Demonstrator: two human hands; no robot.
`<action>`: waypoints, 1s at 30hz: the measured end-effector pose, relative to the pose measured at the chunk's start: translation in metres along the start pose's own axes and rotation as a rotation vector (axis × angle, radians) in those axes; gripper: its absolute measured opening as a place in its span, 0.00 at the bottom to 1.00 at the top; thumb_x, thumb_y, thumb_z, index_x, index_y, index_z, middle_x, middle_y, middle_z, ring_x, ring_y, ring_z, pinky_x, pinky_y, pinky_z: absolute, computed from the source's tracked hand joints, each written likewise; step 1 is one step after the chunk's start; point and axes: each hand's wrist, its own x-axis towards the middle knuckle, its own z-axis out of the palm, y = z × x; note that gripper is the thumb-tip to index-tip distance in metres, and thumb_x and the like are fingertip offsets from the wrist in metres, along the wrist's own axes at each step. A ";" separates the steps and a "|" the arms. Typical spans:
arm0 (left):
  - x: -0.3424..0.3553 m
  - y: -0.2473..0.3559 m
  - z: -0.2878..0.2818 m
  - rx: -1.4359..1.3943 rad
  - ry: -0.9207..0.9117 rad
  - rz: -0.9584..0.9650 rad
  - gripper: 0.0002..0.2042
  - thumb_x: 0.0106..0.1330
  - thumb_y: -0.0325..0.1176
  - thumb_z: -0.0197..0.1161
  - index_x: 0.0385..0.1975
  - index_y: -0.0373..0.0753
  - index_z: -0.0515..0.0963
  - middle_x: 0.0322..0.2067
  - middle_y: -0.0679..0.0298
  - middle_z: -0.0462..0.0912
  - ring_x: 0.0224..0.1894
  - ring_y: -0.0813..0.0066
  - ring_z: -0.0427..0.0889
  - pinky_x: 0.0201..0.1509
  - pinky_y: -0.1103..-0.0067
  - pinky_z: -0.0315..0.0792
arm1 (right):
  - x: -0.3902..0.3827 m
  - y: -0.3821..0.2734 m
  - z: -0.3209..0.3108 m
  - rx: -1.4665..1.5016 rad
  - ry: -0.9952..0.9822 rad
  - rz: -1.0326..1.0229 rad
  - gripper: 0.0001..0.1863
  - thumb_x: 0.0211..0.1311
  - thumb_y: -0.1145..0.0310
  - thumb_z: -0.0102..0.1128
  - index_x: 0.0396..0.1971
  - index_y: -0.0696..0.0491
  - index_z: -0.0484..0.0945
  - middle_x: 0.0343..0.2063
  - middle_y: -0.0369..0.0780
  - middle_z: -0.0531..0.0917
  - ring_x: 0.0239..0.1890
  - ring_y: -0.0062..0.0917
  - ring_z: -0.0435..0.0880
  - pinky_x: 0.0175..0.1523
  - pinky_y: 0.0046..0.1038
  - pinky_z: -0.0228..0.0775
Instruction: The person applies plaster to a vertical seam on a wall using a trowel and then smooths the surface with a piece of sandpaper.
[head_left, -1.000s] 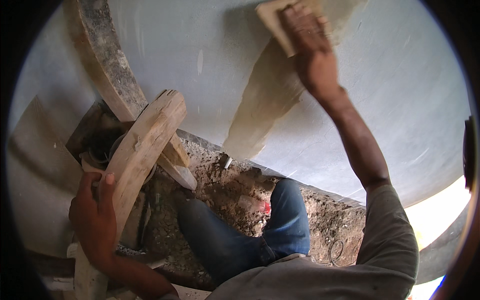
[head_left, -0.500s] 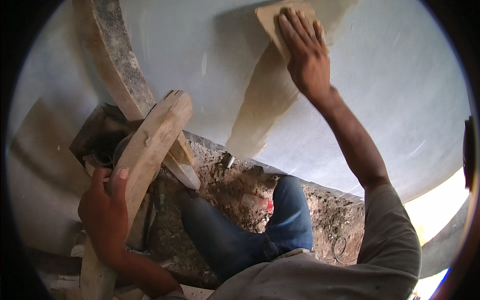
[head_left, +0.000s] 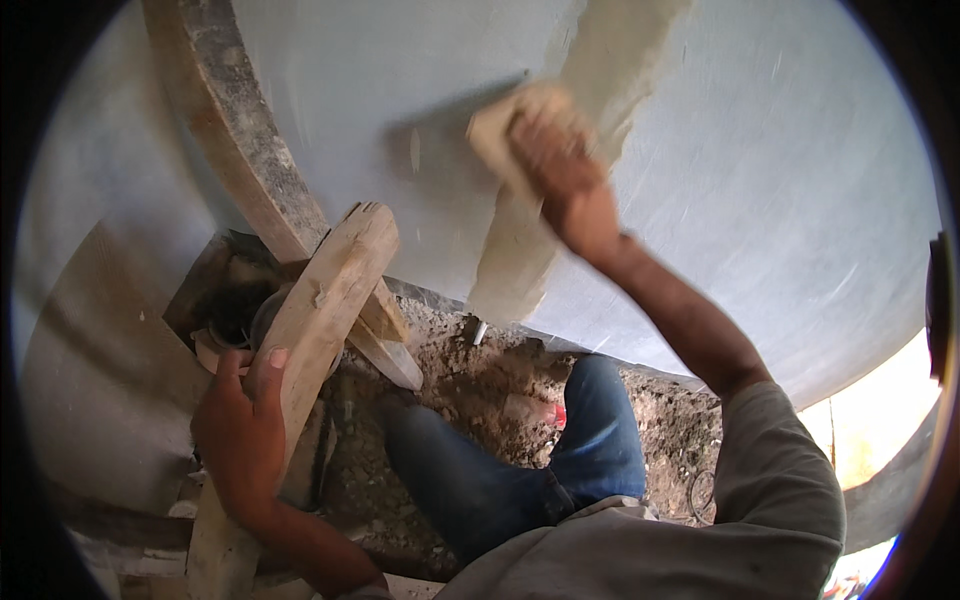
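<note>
My right hand (head_left: 565, 180) is blurred, its fingers pressed over a flat tan rectangular pad (head_left: 497, 128) at the grey wall (head_left: 720, 190). Whether that pad is sponge, board or folded sheet I cannot tell. Down the wall runs a beige-brown damp-looking strip (head_left: 512, 260), which passes behind the pad and hand. On the left, my left hand (head_left: 240, 430) is closed on a slanting wooden beam (head_left: 325, 285), thumb on its face; the other fingers are partly hidden.
A long plank (head_left: 235, 120) leans against the wall and meets the beam. Behind the beam is a dark box-shaped opening (head_left: 215, 290) with a round object partly hidden. Rough earth (head_left: 460, 380) lies around my knees, with a short white pipe stub (head_left: 480, 332) at the wall's foot.
My right hand and the pad have moved down and slightly left along the wall, baring the strip's upper part. My left hand keeps its hold; the whole view has shifted a little.
</note>
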 end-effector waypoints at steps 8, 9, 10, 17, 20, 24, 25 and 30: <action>0.003 0.004 -0.004 -0.085 -0.035 0.021 0.25 0.72 0.57 0.54 0.41 0.36 0.80 0.36 0.51 0.85 0.40 0.49 0.84 0.46 0.62 0.73 | -0.120 -0.077 0.096 -0.063 -0.550 -0.011 0.41 0.65 0.59 0.62 0.74 0.55 0.56 0.77 0.47 0.51 0.79 0.38 0.48 0.79 0.53 0.39; 0.006 0.002 -0.005 -0.082 -0.044 0.020 0.25 0.72 0.57 0.54 0.42 0.36 0.80 0.36 0.51 0.86 0.41 0.49 0.84 0.46 0.62 0.73 | -0.124 -0.099 0.095 0.107 -0.889 0.094 0.40 0.65 0.59 0.61 0.74 0.55 0.57 0.78 0.45 0.45 0.80 0.37 0.43 0.79 0.52 0.40; 0.006 0.004 -0.004 -0.063 -0.034 0.038 0.25 0.72 0.57 0.55 0.42 0.36 0.80 0.36 0.52 0.86 0.41 0.50 0.84 0.46 0.63 0.74 | -0.129 -0.105 0.091 0.187 -0.839 0.106 0.39 0.65 0.62 0.61 0.73 0.55 0.57 0.78 0.45 0.46 0.80 0.37 0.44 0.80 0.52 0.40; 0.001 -0.007 0.000 -0.064 0.033 0.023 0.25 0.73 0.56 0.54 0.43 0.36 0.80 0.33 0.52 0.85 0.38 0.53 0.84 0.45 0.64 0.73 | 0.013 -0.034 -0.019 0.222 0.145 0.072 0.44 0.54 0.83 0.61 0.73 0.53 0.58 0.75 0.46 0.58 0.77 0.38 0.55 0.80 0.47 0.43; 0.003 0.000 0.001 -0.103 0.011 0.024 0.25 0.73 0.56 0.54 0.44 0.36 0.80 0.31 0.52 0.84 0.35 0.55 0.84 0.43 0.65 0.73 | 0.036 0.007 -0.008 0.068 0.092 0.204 0.45 0.56 0.78 0.61 0.75 0.51 0.54 0.76 0.47 0.55 0.78 0.38 0.53 0.80 0.47 0.42; 0.001 0.003 -0.001 -0.119 0.018 0.043 0.25 0.74 0.56 0.54 0.44 0.35 0.80 0.30 0.52 0.84 0.34 0.56 0.83 0.42 0.66 0.73 | -0.022 -0.023 0.044 -0.174 -0.359 0.139 0.43 0.65 0.68 0.57 0.77 0.50 0.47 0.78 0.44 0.48 0.80 0.34 0.45 0.81 0.51 0.33; 0.000 0.003 -0.002 -0.131 0.024 0.061 0.25 0.74 0.56 0.54 0.44 0.35 0.80 0.30 0.52 0.84 0.34 0.56 0.83 0.42 0.66 0.73 | -0.048 -0.044 0.058 -0.066 -0.479 0.138 0.41 0.68 0.66 0.55 0.77 0.52 0.47 0.78 0.45 0.46 0.80 0.35 0.42 0.81 0.49 0.32; 0.002 -0.003 0.001 -0.129 0.028 0.090 0.26 0.72 0.57 0.54 0.45 0.36 0.80 0.33 0.52 0.85 0.38 0.55 0.85 0.45 0.65 0.73 | -0.116 -0.127 0.076 0.096 -0.747 0.119 0.39 0.69 0.67 0.53 0.77 0.52 0.48 0.78 0.43 0.45 0.80 0.33 0.41 0.82 0.45 0.30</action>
